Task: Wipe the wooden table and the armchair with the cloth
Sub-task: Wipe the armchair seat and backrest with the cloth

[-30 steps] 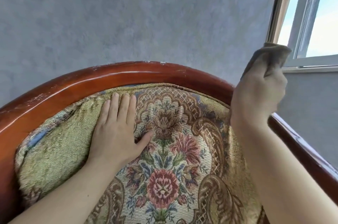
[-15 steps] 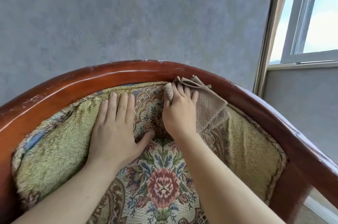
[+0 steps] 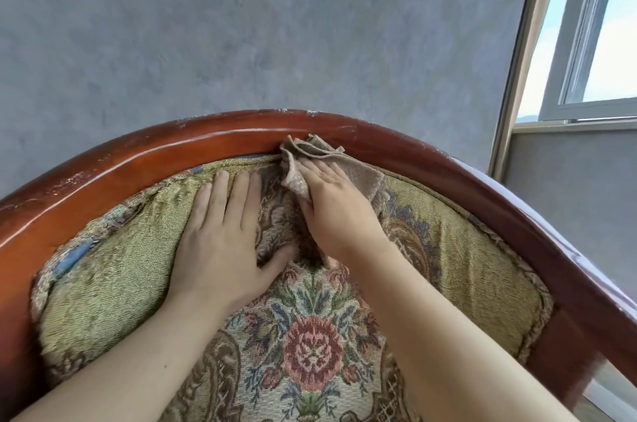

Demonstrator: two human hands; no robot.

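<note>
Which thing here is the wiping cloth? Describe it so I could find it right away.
Find the armchair's curved red-brown wooden frame and follow it to the top of the arch. There the cloth lies bunched under the right hand, against the floral cushion. It is plain beige-brown with no pattern, unlike the flowered cushion fabric.

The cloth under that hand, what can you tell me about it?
The cloth is a small beige-brown rag with a nubby, towel-like weave and a stitched hem. It lies crumpled at the top of the armchair's floral backrest, its upper folds bunched against the curved wooden frame. The right hand presses it flat with straight fingers, covering its lower part.
</note>
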